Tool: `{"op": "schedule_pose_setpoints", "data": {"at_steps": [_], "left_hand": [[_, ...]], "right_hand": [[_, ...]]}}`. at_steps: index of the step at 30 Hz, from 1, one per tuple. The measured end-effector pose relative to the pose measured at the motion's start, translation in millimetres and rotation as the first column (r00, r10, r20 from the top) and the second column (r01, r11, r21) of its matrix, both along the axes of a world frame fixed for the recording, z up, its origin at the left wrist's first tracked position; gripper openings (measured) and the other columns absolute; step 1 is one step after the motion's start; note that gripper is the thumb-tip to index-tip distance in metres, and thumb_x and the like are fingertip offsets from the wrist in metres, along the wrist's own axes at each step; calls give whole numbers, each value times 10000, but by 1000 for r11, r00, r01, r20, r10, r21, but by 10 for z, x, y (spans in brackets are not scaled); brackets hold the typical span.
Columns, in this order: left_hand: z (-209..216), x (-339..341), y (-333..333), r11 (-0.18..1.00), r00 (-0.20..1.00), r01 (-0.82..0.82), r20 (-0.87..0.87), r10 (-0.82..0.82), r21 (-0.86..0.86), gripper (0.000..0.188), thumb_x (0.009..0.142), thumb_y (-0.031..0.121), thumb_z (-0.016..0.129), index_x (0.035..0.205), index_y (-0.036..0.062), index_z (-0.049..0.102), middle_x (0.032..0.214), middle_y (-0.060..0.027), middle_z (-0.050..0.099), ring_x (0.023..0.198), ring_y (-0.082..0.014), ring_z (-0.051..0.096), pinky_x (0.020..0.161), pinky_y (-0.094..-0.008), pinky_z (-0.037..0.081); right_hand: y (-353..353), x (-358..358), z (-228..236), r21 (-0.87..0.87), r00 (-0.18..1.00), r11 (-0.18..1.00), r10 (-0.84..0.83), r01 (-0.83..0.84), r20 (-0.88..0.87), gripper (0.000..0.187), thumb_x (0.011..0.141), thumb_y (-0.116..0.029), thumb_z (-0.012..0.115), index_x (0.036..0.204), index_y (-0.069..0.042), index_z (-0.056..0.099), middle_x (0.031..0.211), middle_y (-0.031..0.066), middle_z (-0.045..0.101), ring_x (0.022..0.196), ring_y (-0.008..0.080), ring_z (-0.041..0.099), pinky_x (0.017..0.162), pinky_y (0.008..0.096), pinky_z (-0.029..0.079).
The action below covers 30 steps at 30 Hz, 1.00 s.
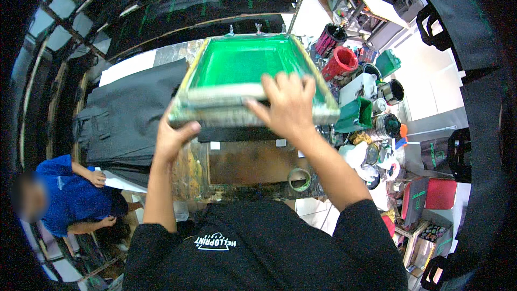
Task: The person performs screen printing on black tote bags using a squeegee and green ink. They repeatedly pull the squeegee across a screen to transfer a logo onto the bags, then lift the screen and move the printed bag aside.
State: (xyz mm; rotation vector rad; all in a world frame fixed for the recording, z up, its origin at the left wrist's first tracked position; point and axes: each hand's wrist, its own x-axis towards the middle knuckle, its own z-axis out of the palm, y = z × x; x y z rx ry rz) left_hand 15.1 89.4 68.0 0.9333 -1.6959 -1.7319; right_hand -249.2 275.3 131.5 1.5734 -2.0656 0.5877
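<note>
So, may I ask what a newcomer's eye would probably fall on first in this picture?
Probably the bright green screen-printing frame in the centre, with the left hand gripping its near left corner and the right hand around a blurred pale bar. Next might come the red bucket on its right and the co-worker's blue shirt at lower left.

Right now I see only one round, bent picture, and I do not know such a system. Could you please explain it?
There is no robot: the bare hands belong to the person in the black shirt. A wide camera on that person's head looks down, so straight edges bend. The left hand grips the near left corner of a frame with a green inside. The right hand holds a pale bar along the frame's near side; blur hides its details. Below is a stained table with a brown board and a roll of tape.
</note>
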Motion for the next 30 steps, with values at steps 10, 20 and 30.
{"op": "schedule_pose_setpoints", "data": {"at_steps": [10, 20, 30], "left_hand": [[-1577, 457, 482, 899, 830, 220, 556, 32, -380, 944, 545, 264, 1039, 1354, 9, 626, 1225, -181, 667, 1189, -351, 615, 1047, -462, 478], [-1699, 400, 499, 862, 823, 222, 562, 85, -455, 803, 616, 232, 988, 1303, -4, 644, 1121, -119, 498, 1060, -316, 504, 956, -419, 443], [-1943, 500, 459, 837, 777, 262, 619, 111, -480, 790, 678, 260, 911, 1358, -11, 613, 1031, -151, 498, 984, -341, 510, 889, -434, 432]], "right_hand": [[686, 319, -1422, 459, 943, 867, 37, -195, 330, 508, 774, -125, 789, 1258, -187, 650, 1160, 24, 651, 1061, 254, 595, 921, 447, 409], [657, 320, -1569, 417, 874, 880, -6, -226, 486, 506, 767, -142, 789, 1256, -204, 674, 1156, -16, 666, 1057, 219, 601, 898, 438, 399], [601, 288, -1609, 422, 834, 878, -51, -225, 549, 417, 783, -136, 776, 1193, -183, 710, 1175, -16, 674, 1058, 218, 596, 895, 436, 391]]}}
